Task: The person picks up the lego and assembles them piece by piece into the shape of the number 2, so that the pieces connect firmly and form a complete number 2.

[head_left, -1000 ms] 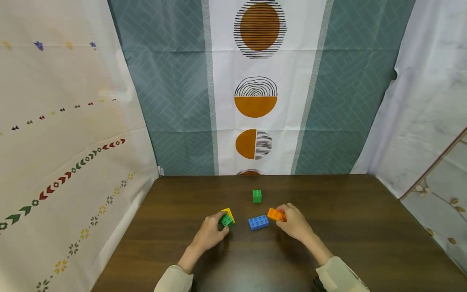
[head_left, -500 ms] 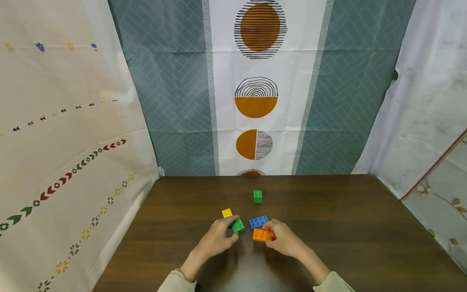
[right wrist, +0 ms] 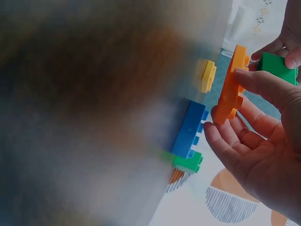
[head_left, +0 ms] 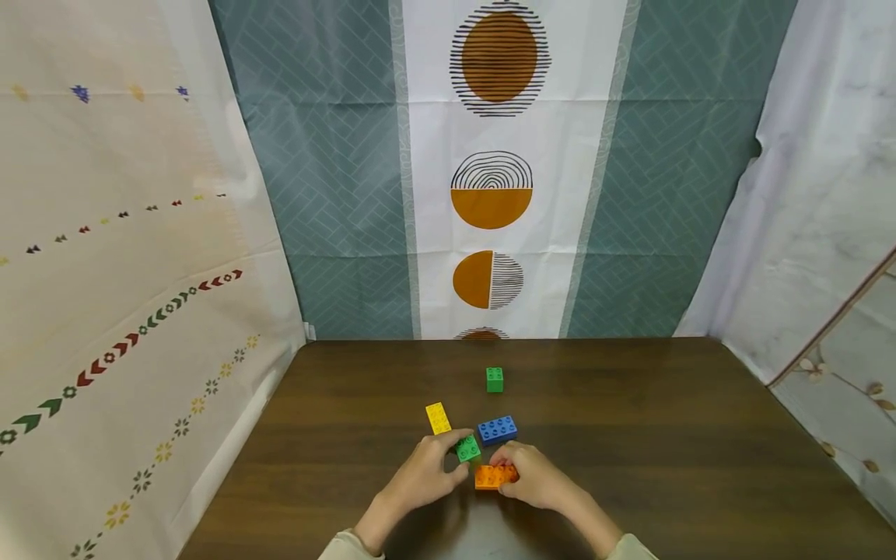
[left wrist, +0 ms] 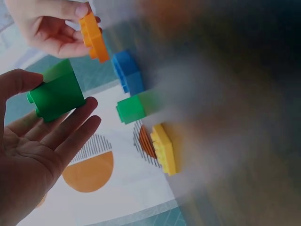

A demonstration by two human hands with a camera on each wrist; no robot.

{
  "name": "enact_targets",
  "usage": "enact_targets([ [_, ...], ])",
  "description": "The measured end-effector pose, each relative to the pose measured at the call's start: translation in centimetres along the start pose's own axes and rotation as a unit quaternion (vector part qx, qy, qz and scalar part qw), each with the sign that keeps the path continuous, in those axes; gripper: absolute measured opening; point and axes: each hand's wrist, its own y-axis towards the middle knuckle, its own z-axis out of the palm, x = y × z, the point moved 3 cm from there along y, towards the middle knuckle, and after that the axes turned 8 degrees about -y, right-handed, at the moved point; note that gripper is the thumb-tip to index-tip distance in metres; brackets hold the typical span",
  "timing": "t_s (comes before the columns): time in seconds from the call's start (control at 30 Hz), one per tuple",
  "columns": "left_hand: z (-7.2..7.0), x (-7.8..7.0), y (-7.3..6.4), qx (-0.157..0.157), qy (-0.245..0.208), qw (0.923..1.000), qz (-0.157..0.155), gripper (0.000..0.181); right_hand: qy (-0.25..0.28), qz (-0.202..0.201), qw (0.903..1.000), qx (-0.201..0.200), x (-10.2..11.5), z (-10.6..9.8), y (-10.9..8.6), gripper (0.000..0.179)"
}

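My left hand (head_left: 428, 474) pinches a green toy building block (head_left: 467, 448) between thumb and fingers. In the left wrist view that green block (left wrist: 60, 92) is held up with its studs facing left. Just to the right, my right hand (head_left: 537, 480) grips an eight-stud orange block (head_left: 490, 477) by its right end. The right wrist view shows the thumb across the orange block (right wrist: 229, 92), fingers behind it. The two held blocks are close together but apart, the orange one nearer the body.
A blue block (head_left: 498, 429) lies on the dark wooden table (head_left: 630, 435) just beyond the hands. A yellow block (head_left: 438, 418) lies beyond the left hand. Farther back stands a second green block (head_left: 495, 379). Patterned cloths hang behind and at both sides.
My left hand has carried the green block rightward and nearer the body, away from the yellow block. The right hand has brought the orange block left and nearer, past the blue block.
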Motion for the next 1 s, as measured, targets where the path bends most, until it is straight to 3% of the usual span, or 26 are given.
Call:
enact_targets([
  [0.27,1.4,1.2,-0.6,0.017,0.006,0.9998,-0.013,0.045,0.009,-0.004,0.9996,0.026,-0.1,1.4,0.0,0.025],
  [0.63,2.3,1.5,-0.4,0.036,-0.01,0.9991,-0.02,0.046,-0.019,0.0,0.9989,0.043,0.0,1.4,0.3,0.025],
  [1.0,2.4,1.9,0.0,0.04,-0.002,0.9992,0.002,0.042,-0.007,-0.026,0.9992,0.029,-0.2,1.5,0.6,0.027],
])
